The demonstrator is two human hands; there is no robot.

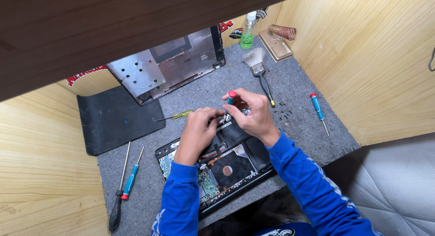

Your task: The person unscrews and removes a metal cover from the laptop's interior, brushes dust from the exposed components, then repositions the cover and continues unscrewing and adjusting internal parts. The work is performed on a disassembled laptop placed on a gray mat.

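Observation:
An opened laptop base [226, 168] lies on the grey felt mat [299, 122], with its circuit board, fan and black battery exposed. My right hand [253, 113] grips a small teal screwdriver [231, 98] with a red cap, held upright over the far edge of the laptop. My left hand [197, 132] rests on the laptop beside it, fingertips pinched close to the screwdriver's tip. Both arms wear blue sleeves. What lies under my fingers is hidden.
The removed silver bottom cover [167, 64] leans at the back. A black pad [115, 118] lies left. Loose tools: yellow screwdriver [179, 115], teal screwdriver [131, 179] and black-handled one [118, 197] at left, another teal one [318, 110] right, brush [259, 70], green bottle [247, 34]. Small screws [284, 114].

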